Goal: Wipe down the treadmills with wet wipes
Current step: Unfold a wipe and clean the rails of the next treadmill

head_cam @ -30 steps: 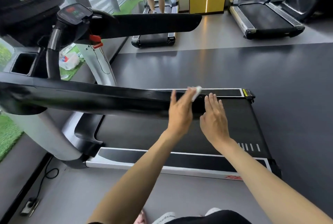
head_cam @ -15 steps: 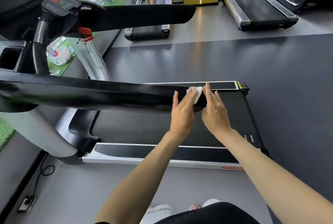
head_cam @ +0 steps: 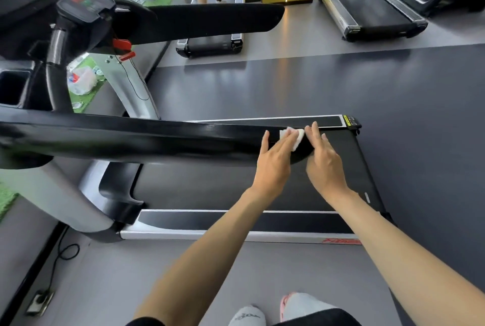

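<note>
A black treadmill handrail (head_cam: 147,139) runs across the view from the left to its rounded end near the middle. My left hand (head_cam: 274,163) lies flat on that end, straight fingers pressing a white wet wipe (head_cam: 295,136) onto the rail. My right hand (head_cam: 324,160) is just right of the rail's tip, fingers straight, fingertips beside the wipe; whether they touch it I cannot tell. The treadmill belt (head_cam: 236,189) lies below both hands.
The far handrail (head_cam: 210,21) and console (head_cam: 84,5) rise at upper left. A person stands on another treadmill (head_cam: 212,44) at the back, one more treadmill (head_cam: 372,15) is at the back right. A power cable and socket (head_cam: 39,302) lie on the floor at lower left.
Both hands have slid a little toward the rail's end with the wipe under the left fingers. The right hand has closed in next to the wipe.
</note>
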`<act>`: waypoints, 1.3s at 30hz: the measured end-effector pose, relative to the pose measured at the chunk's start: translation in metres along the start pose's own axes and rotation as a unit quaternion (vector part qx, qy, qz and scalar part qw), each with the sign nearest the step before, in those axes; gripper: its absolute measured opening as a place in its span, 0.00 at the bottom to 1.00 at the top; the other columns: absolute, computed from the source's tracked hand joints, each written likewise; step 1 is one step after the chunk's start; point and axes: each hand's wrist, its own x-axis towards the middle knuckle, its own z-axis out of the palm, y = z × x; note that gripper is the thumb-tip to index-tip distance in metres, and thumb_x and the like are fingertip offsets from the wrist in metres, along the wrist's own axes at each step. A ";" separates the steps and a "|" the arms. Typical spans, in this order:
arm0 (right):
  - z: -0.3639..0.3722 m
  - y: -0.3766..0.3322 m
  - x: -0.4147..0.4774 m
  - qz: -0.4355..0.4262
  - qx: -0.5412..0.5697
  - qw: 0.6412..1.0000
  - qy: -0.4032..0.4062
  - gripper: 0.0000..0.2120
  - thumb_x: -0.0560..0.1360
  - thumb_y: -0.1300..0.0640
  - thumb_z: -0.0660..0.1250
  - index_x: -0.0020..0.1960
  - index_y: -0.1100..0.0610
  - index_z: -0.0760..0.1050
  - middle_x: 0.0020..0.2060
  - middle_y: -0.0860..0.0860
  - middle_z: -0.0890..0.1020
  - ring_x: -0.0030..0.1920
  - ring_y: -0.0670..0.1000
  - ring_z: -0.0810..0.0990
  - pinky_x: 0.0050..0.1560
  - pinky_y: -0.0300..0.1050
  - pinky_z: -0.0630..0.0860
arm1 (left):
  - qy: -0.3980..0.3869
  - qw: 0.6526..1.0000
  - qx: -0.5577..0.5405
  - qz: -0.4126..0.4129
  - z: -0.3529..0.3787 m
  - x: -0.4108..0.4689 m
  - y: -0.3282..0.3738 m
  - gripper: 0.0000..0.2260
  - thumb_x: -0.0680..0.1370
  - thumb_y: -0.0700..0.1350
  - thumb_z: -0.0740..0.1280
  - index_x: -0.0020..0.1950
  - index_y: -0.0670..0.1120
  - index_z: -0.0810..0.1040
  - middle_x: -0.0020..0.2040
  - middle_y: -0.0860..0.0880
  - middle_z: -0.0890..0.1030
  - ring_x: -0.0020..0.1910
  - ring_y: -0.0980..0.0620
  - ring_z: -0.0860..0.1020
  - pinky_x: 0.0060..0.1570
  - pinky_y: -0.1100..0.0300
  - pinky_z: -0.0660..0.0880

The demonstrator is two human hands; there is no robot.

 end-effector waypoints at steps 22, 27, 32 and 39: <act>-0.033 0.054 0.031 0.169 0.314 0.928 -0.106 0.41 0.73 0.75 0.55 0.79 0.51 0.46 0.54 0.48 0.83 0.59 0.47 0.79 0.53 0.38 0.74 | 0.187 0.955 0.085 -0.215 0.013 0.028 0.028 0.19 0.79 0.32 0.55 0.69 0.39 0.71 0.63 0.44 0.79 0.63 0.45 0.76 0.74 0.60 0.41; -0.038 0.052 0.031 0.181 0.366 0.901 -0.148 0.40 0.72 0.75 0.54 0.79 0.53 0.47 0.57 0.50 0.82 0.62 0.48 0.78 0.61 0.48 0.74 | 0.092 0.946 0.116 -0.288 0.027 0.028 0.033 0.22 0.76 0.29 0.55 0.69 0.41 0.72 0.66 0.45 0.77 0.70 0.49 0.69 0.74 0.40 0.44; -0.046 0.057 0.037 0.178 0.377 0.891 -0.178 0.35 0.78 0.70 0.57 0.79 0.52 0.47 0.58 0.51 0.82 0.60 0.44 0.77 0.57 0.36 0.68 | 0.027 0.983 0.118 -0.135 0.071 0.020 0.080 0.24 0.74 0.33 0.54 0.69 0.41 0.73 0.63 0.46 0.80 0.63 0.52 0.77 0.73 0.52 0.35; -0.047 0.060 0.043 0.205 0.426 0.858 -0.204 0.39 0.72 0.75 0.53 0.78 0.51 0.51 0.57 0.53 0.82 0.62 0.51 0.78 0.67 0.50 0.70 | 0.149 0.919 0.149 -0.332 0.014 0.032 0.039 0.19 0.81 0.33 0.54 0.70 0.44 0.71 0.64 0.45 0.78 0.70 0.50 0.70 0.76 0.52 0.39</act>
